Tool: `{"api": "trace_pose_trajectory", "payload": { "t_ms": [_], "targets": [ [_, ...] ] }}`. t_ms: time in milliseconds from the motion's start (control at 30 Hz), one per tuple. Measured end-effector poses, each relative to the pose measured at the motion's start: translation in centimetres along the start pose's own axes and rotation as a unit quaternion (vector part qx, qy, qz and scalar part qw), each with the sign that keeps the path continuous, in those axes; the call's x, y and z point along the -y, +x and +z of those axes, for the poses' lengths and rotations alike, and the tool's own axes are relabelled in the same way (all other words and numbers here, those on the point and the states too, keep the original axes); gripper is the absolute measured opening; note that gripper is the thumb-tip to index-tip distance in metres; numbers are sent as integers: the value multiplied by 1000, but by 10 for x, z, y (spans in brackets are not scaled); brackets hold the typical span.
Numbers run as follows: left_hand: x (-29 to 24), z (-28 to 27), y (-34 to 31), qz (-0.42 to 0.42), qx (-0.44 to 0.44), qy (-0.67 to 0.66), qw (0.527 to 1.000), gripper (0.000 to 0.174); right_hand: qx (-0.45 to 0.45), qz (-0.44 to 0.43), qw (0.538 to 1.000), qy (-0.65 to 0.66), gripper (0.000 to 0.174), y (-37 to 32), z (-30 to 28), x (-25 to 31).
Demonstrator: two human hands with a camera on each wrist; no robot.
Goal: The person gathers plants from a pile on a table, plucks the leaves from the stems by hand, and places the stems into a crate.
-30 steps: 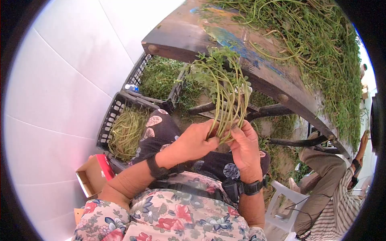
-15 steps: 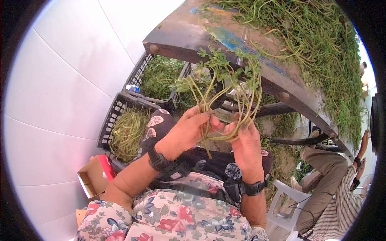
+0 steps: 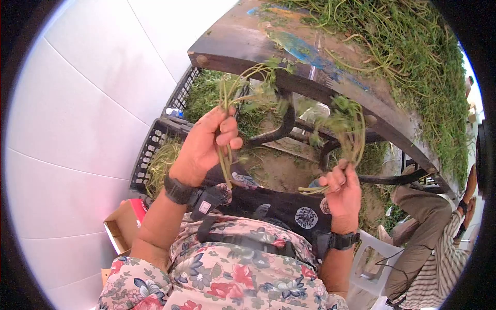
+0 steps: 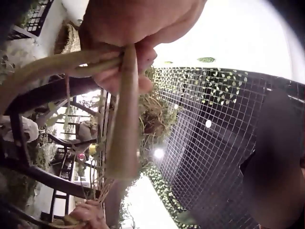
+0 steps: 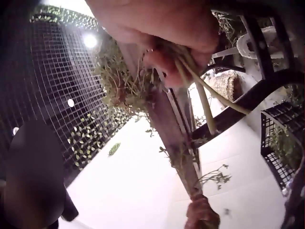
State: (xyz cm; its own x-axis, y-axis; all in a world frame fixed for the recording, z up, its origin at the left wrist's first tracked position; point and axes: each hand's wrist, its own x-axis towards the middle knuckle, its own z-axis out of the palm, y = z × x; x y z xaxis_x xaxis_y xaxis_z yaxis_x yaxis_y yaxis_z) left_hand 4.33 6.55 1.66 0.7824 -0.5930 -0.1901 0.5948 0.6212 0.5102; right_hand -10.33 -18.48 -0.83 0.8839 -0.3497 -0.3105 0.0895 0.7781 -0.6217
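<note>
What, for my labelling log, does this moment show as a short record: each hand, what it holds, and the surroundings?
left hand: raised, grips a few green stems
right hand: lower, grips a separate leafy bunch
hands: apart, not touching
table: ahead, heaped with greens
crates: black, on the floor at left, holding greens

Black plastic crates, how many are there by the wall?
2. One black plastic crate holding pale stems sits nearest the person; the other, full of leafy greens, lies beyond it by the wooden table's end. More may be hidden.
</note>
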Motion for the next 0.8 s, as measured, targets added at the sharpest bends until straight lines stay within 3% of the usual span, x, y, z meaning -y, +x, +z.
{"api": "trace_pose_trajectory", "payload": {
  "t_ms": [100,200,233,333,400,500,600,633,733,800],
  "targets": [
    [1,-7,-6,-42,55,52,996,17,-13,-57,982,177,20,13,-24,14],
    [9,0,-12,-42,18,104,994,18,-3,-110,985,131,22,15,-31,16],
    [14,3,-12,-44,20,108,993,20,10,-79,989,125,23,12,-27,14],
    [28,11,-11,-149,49,98,983,22,70,28,995,65,19,11,-11,-10],
    [43,22,-13,-161,61,151,973,23,20,63,994,-84,21,3,12,-22],
    [55,24,-11,-158,160,206,952,26,95,64,969,-219,23,-2,27,-27],
    [67,22,-2,-13,125,269,955,34,135,67,962,-228,25,-2,23,-30],
    [63,28,-4,-25,112,224,968,41,136,59,958,-247,25,-2,24,-31],
    [62,27,1,-10,101,265,959,43,142,21,933,-329,27,-5,34,-31],
    [66,32,0,-60,125,176,975,42,151,-18,897,-415,27,-8,46,-30]
  ]
}}
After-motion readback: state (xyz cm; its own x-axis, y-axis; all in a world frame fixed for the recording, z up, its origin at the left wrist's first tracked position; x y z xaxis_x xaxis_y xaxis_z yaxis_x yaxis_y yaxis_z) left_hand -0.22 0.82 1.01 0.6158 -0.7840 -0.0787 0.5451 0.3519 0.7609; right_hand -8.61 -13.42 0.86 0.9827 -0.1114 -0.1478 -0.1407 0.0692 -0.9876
